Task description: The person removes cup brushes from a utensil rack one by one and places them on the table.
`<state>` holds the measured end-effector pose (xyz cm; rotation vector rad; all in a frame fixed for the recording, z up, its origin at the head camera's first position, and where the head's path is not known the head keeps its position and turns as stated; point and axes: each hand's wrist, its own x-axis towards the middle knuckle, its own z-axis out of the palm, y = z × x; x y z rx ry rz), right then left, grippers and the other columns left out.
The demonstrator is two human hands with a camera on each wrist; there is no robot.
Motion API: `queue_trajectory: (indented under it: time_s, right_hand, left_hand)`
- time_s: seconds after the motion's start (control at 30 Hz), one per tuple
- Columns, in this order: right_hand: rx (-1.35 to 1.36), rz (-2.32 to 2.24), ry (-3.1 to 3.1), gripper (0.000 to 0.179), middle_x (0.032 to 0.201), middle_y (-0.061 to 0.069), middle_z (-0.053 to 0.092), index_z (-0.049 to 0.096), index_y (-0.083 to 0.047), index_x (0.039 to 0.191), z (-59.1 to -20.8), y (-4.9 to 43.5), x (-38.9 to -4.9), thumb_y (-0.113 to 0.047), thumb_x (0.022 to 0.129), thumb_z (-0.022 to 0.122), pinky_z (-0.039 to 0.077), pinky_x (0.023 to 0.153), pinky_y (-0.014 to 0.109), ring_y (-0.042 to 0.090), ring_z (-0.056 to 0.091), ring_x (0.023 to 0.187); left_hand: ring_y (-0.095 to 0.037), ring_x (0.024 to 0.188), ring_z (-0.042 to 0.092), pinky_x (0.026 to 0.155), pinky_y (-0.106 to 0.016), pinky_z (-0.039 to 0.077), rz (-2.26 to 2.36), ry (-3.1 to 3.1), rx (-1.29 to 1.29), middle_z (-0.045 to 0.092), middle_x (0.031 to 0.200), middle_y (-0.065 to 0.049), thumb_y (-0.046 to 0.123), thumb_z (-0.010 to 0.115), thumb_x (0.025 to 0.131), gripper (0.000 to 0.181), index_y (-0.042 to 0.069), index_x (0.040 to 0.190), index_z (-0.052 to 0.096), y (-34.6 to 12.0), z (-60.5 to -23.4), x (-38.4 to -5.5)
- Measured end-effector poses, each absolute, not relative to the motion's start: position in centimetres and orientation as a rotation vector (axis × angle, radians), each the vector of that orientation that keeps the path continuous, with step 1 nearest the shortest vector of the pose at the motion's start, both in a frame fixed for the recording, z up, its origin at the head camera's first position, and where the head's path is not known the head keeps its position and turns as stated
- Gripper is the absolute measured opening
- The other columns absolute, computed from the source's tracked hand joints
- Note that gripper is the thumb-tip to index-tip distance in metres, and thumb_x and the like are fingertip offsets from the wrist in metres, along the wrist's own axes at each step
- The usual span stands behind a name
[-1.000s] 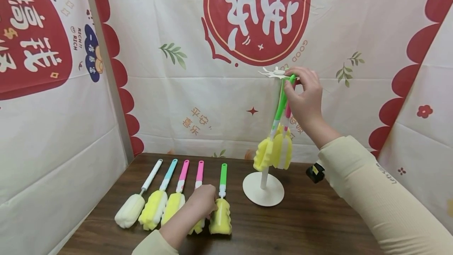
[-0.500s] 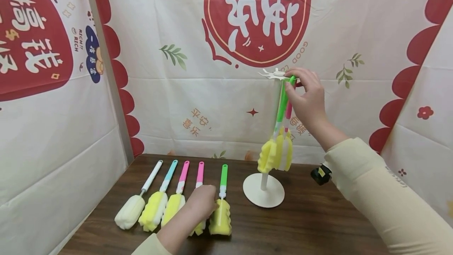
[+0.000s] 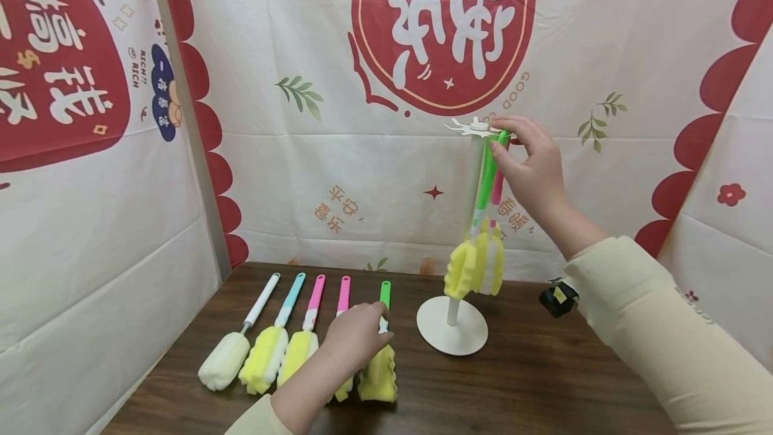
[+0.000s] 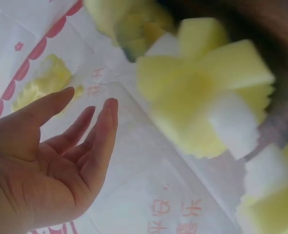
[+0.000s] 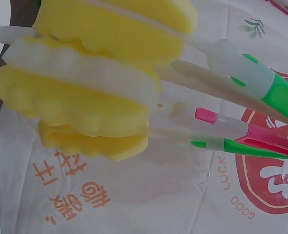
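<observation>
In the head view my right hand [image 3: 534, 163] pinches the top of a green-handled sponge brush [image 3: 486, 183] beside the top hooks of a white stand [image 3: 453, 337]. A pink-handled sponge brush [image 3: 498, 188] hangs close behind it. The right wrist view shows a second green-handled brush [image 5: 95, 141] hanging past the pink one. My left hand [image 3: 356, 337] is low over the table, by another green-handled sponge brush [image 3: 378, 378] lying there. Its fingers are spread and bent loosely, with nothing between them in the left wrist view. A yellow-and-white sponge head [image 4: 202, 87] is near that hand.
Left of that lie a white brush [image 3: 225, 360], a blue-handled one [image 3: 263, 358] and two pink-handled ones, the nearer pink brush [image 3: 343, 294] partly behind my left hand. A small black object [image 3: 557, 299] is beneath my right forearm. Printed cloth [image 3: 278, 173] encloses the table.
My left hand has shifted right and up toward the lying green brush's handle, its fingers now extended. The green brush in my right hand has swung slightly and hangs nearer the pink one.
</observation>
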<state>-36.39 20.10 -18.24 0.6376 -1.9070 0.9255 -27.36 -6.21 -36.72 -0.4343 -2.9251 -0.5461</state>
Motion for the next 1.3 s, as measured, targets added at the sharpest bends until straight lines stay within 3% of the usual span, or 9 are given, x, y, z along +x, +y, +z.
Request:
queue_trajectory:
  time_s: [0.47, 0.77, 1.1, 1.3]
  right_hand:
    - [0.641, 0.912, -1.929, 0.037, 0.132, -0.006, 0.059, 0.061, -0.011, 0.130, -18.1, 20.2, -36.0, -0.017, 0.094, 0.062, 0.037, 0.094, 0.019, 0.008, 0.048, 0.120]
    - [0.656, 0.941, -1.887, 0.042, 0.139, -0.005, 0.053, 0.057, -0.013, 0.134, -18.5, 20.5, -35.8, -0.015, 0.093, 0.061, 0.038, 0.102, 0.035, 0.005, 0.042, 0.129]
    - [0.610, 0.923, -1.822, 0.043, 0.138, -0.008, 0.052, 0.059, -0.015, 0.133, -19.1, 20.9, -35.3, -0.017, 0.090, 0.061, 0.035, 0.101, 0.023, 0.006, 0.041, 0.128]
    - [0.645, 0.902, -1.771, 0.042, 0.138, -0.005, 0.052, 0.060, -0.010, 0.130, -19.7, 21.2, -35.1, -0.014, 0.089, 0.062, 0.035, 0.099, 0.024, 0.009, 0.041, 0.129]
  left_hand:
    - [-0.006, 0.072, 0.057, 0.058, -0.026, 0.047, -0.544, -2.787, -0.490, 0.065, 0.084, 0.005, 0.029, 0.070, 0.090, 0.024, 0.015, 0.109, 0.068, -4.7, -34.2, -27.7]
    - [-0.012, 0.084, 0.062, 0.069, -0.029, 0.050, -0.479, -2.734, -0.565, 0.067, 0.094, 0.003, 0.029, 0.067, 0.090, 0.025, 0.015, 0.111, 0.069, -4.0, -33.0, -28.1]
    - [-0.015, 0.090, 0.063, 0.067, -0.031, 0.051, -0.425, -2.639, -0.583, 0.068, 0.100, 0.003, 0.029, 0.065, 0.091, 0.024, 0.016, 0.110, 0.069, -3.2, -31.6, -28.8]
    - [-0.014, 0.090, 0.064, 0.067, -0.030, 0.051, -0.485, -2.585, -0.607, 0.070, 0.101, 0.004, 0.025, 0.065, 0.090, 0.018, 0.018, 0.106, 0.070, -2.7, -30.7, -29.4]
